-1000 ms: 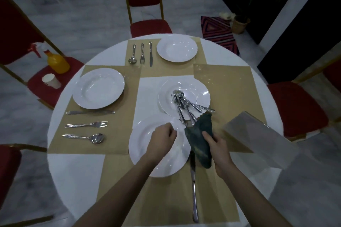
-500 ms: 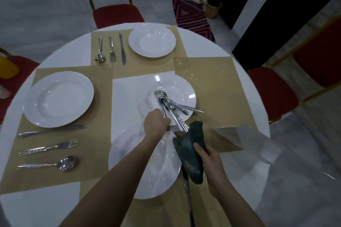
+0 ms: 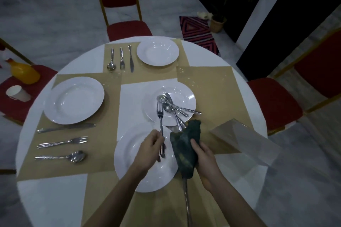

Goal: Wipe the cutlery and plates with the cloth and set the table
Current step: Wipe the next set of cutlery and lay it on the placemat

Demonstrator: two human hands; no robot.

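Observation:
My left hand (image 3: 152,145) grips a fork (image 3: 160,116) by its handle, tines pointing away, above the near white plate (image 3: 129,162). My right hand (image 3: 203,153) holds a dark green cloth (image 3: 186,145) just right of the fork. A centre plate (image 3: 186,97) carries a pile of spoons and a knife (image 3: 173,107). A knife (image 3: 188,204) lies on the mat right of the near plate, partly under the cloth. Two places are laid: a left plate (image 3: 73,99) with knife, fork and spoon (image 3: 60,156), and a far plate (image 3: 157,50) with cutlery (image 3: 120,58).
The round white table (image 3: 51,199) has tan placemats; the right mat (image 3: 212,88) is bare. A clear sheet (image 3: 245,143) overhangs the right edge. Red chairs surround the table; the left chair (image 3: 11,101) holds an orange spray bottle (image 3: 23,71) and a paper cup (image 3: 17,93).
My left hand reached into the centre plate's pile, took a fork and drew it back over the near plate. The right hand kept the cloth beside it.

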